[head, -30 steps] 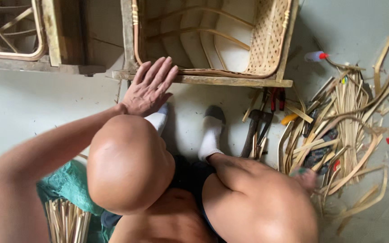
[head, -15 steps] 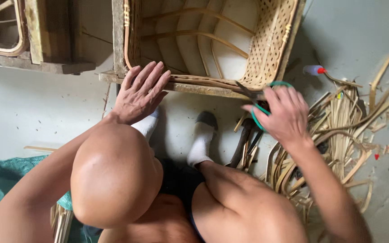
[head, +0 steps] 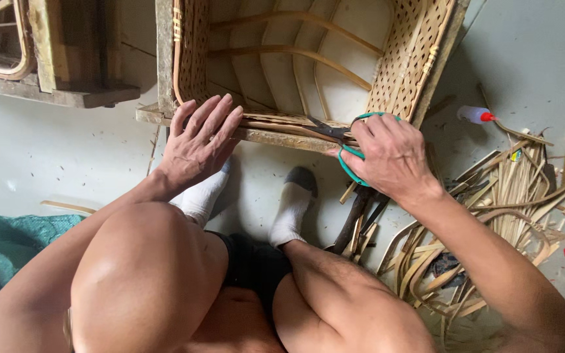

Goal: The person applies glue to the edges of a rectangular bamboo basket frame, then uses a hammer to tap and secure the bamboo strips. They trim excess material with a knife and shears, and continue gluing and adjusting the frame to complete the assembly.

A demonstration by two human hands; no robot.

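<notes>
My left hand (head: 197,142) lies flat, fingers spread, on the lower wooden edge of a woven rattan chair frame (head: 413,62) that lies on its side in front of me. My right hand (head: 387,153) grips green-handled scissors (head: 348,140), whose dark blades point left along the frame's lower rail towards my left hand. I am squatting, with my bare knees and white-socked feet (head: 292,209) below the frame.
A heap of rattan strips and offcuts (head: 511,196) lies on the grey floor at the right, with a small white bottle with a red tip (head: 475,115) beside it. Another wooden frame (head: 47,59) stands at upper left. Green netting (head: 8,238) lies at lower left.
My right hand rose from the strip pile with the scissors and brought them to the frame's lower rail. My left hand stayed on the rail.
</notes>
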